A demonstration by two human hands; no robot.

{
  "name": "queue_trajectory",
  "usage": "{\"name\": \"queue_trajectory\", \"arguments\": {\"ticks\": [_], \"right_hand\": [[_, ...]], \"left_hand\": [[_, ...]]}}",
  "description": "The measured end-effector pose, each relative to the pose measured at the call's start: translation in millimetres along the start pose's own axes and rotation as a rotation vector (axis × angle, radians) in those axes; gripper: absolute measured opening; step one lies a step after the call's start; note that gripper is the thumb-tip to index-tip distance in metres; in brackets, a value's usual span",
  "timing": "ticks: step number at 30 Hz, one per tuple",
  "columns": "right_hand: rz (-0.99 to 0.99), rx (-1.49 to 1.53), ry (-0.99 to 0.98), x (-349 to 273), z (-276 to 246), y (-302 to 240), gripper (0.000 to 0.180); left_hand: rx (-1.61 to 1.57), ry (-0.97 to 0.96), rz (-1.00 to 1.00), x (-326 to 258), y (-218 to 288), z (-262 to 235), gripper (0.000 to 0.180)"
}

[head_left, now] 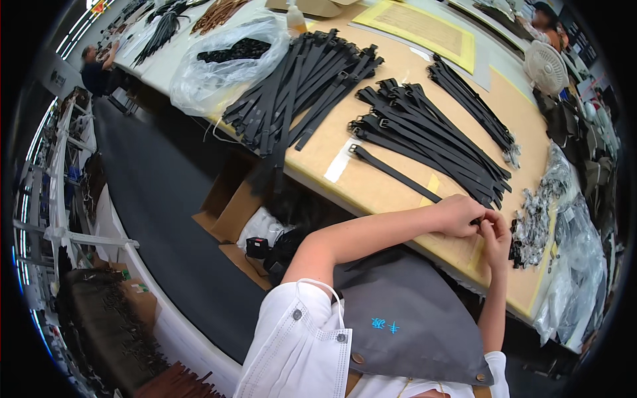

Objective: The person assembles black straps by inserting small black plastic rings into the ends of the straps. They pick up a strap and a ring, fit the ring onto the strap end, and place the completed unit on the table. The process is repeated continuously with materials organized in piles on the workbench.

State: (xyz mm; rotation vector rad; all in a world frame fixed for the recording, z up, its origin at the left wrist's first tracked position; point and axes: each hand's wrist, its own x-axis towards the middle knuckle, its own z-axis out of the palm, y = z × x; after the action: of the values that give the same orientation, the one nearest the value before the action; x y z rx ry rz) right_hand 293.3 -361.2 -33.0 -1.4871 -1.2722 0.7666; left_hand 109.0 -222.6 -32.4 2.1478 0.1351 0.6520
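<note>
A black belt (395, 174) lies along the table near its front edge, buckle end away from me. Its other end runs into my left hand (456, 215), whose fingers are closed on it. Against those fingertips my right hand (495, 237) is pinched together. A small dark bit shows between the two hands; whether it is the strap's tip or a separate piece, I cannot tell. Just beyond lies a fanned pile of black belts (424, 136) with buckles at the far left end. Right of my hands is a heap of small shiny and dark pieces (531, 225).
Clear plastic bags (577, 252) hang over the right edge. A narrower belt bundle (471, 99) and a large belt pile (298, 86) lie farther back, beside a plastic bag (225, 66). An opened carton (229, 215) stands below the table. A fan (545, 66) and other people are beyond.
</note>
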Motion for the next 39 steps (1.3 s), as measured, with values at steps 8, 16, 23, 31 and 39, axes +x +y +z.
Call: {"name": "queue_trajectory", "arguments": {"ticks": [8, 16, 23, 31, 39], "right_hand": [[0.193, 0.097, 0.161, -10.3, 17.2, -25.6, 0.018], [0.202, 0.219, 0.144, -14.6, -3.8, -17.3, 0.016], [0.123, -0.196, 0.601, 3.4, -110.9, -17.1, 0.019], [0.238, -0.461, 0.457, -1.3, -131.0, -38.4, 0.016], [0.106, -0.870, 0.445, -54.9, -126.9, 3.1, 0.069]], "left_hand": [[0.040, -0.052, -0.025, 7.3, -5.7, 0.4, 0.022], [0.002, -0.241, -0.171, 30.1, 21.0, -14.3, 0.026], [-0.072, -0.238, -0.284, 39.5, 8.7, -20.3, 0.024], [-0.083, -0.181, -0.247, 35.1, 0.8, -23.9, 0.021], [-0.078, -0.195, -0.246, 32.9, 2.4, -22.3, 0.021]]}}
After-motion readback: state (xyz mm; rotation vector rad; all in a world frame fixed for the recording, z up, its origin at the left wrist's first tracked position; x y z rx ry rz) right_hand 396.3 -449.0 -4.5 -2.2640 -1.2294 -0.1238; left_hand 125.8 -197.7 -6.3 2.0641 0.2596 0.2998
